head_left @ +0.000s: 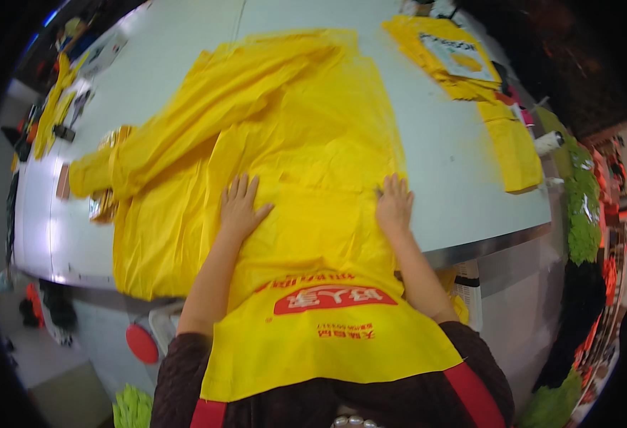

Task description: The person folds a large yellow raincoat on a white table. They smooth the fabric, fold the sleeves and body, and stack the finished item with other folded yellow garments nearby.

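A large piece of yellow fabric (306, 135) lies spread over the table, creased on its left side. A long folded strip of it, like a sleeve, runs out to the left. My left hand (240, 208) rests flat on this fabric with the fingers spread. Across from it, my right hand (396, 207) presses flat near the fabric's right edge, fingers stretched forward. Neither hand grips anything. Close to my body is a yellow apron (335, 357) with red printing and red straps, against my dark knitted sleeves.
The white table (456, 164) has a metal front edge on the right. Folded yellow fabric with a printed packet (459, 57) lies at the far right, near a white thread cone (549, 143). Small tools and yellow strips (53, 118) lie far left. A red round thing (142, 344) hangs below.
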The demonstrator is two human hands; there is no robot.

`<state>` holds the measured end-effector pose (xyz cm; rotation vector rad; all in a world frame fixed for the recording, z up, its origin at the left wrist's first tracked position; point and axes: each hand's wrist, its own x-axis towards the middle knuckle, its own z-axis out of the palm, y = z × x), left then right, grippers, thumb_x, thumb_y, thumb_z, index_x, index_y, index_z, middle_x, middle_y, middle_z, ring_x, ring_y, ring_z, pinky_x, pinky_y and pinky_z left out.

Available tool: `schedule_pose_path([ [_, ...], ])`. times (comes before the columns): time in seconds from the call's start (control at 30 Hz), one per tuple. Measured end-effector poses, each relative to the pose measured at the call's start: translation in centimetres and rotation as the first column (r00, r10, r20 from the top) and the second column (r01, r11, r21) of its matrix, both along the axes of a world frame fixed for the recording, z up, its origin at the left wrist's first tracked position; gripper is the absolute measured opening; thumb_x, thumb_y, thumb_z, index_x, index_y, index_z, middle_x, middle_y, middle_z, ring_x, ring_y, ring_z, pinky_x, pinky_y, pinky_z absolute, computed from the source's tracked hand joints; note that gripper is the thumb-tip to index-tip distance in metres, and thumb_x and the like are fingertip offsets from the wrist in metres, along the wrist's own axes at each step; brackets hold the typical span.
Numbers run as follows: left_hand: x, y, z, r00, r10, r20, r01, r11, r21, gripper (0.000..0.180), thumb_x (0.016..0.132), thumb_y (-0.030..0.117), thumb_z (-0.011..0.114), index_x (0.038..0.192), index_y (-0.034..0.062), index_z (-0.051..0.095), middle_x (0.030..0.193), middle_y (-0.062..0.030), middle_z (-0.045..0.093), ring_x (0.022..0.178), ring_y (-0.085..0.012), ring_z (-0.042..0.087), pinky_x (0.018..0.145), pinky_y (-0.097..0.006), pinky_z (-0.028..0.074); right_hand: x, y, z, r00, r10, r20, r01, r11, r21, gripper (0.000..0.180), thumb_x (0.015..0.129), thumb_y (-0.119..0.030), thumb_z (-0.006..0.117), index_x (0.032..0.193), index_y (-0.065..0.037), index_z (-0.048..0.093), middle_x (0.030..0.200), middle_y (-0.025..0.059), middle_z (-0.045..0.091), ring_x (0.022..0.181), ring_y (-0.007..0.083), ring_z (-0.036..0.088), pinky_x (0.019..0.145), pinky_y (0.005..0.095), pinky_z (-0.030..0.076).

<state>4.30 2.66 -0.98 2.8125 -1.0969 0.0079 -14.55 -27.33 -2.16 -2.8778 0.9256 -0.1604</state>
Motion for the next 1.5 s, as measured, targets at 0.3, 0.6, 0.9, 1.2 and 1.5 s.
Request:
schedule_pose_path([
  [0.3,-0.2,-4.4,1.6,0.998,-0.018,-0.055,0.0,0.948,-0.318,0.052,0.073,0.033,0.065,0.115,0.0054,0.052,0.125,-0.0171,0.044,0.119,-0.0352,0.035,0.1,-0.047,0.024,3.5,0.9,2.4,0.839,0.457,0.296,-0.505,0.856,0.108,0.035,0.075,-0.006,0.061,0.109,-0.005,0.053,0.122,0.0137,0.049,0.102,0.0289,0.052,0.076,0.0361,0.049],
  [0.6,0.7,-5.2,-0.9,0.962,-0.101,-0.255,-0.101,0.734,-0.671,0.018,0.073,0.006,0.065,0.091,0.002,0.06,0.082,-0.0117,0.06,0.08,-0.0271,0.056,0.073,-0.035,0.046,5.0,-1.8,0.5,0.871,0.35,0.344,-0.456,0.837,0.303,0.011,0.079,-0.011,0.058,0.087,-0.004,0.053,0.085,0.0117,0.061,0.073,0.0322,0.059,0.061,0.0396,0.048],
  [0.9,1.6,-6.6,-1.8,0.978,0.056,-0.199,-0.175,0.741,-0.649,0.018,0.076,0.012,0.066,0.09,0.0023,0.061,0.083,-0.0108,0.06,0.079,-0.0258,0.056,0.072,-0.034,0.045,12.0,-7.1,0.3,0.96,0.095,0.262,-0.236,0.777,0.583,0.021,0.085,-0.019,0.055,0.089,0.001,0.054,0.078,0.0153,0.061,0.069,0.0281,0.058,0.062,0.0346,0.045],
  [1.2,1.8,-10.1,-1.4,0.939,0.27,-0.213,-0.342,0.792,-0.506,0.012,0.075,0.02,0.067,0.082,0.0106,0.065,0.079,-0.0065,0.059,0.077,-0.0247,0.057,0.065,-0.034,0.045,11.8,-9.0,-0.2,0.95,0.038,0.31,-0.281,0.535,0.797,0.024,0.086,-0.023,0.056,0.089,0.001,0.056,0.07,0.0067,0.057,0.063,0.013,0.052,0.058,0.0268,0.044],
  [1.5,2.3,-9.7,-2.3,0.975,0.211,-0.072,-0.214,0.797,-0.564,0.008,0.08,0.009,0.058,0.078,0.0037,0.053,0.076,-0.012,0.054,0.072,-0.0315,0.053,0.061,-0.039,0.043,11.7,-11.8,6.2,0.939,0.341,0.051,-0.142,0.245,0.959,0.023,0.089,-0.025,0.051,0.089,-0.003,0.058,0.075,0.0066,0.063,0.063,0.0151,0.06,0.062,0.0276,0.047],
])
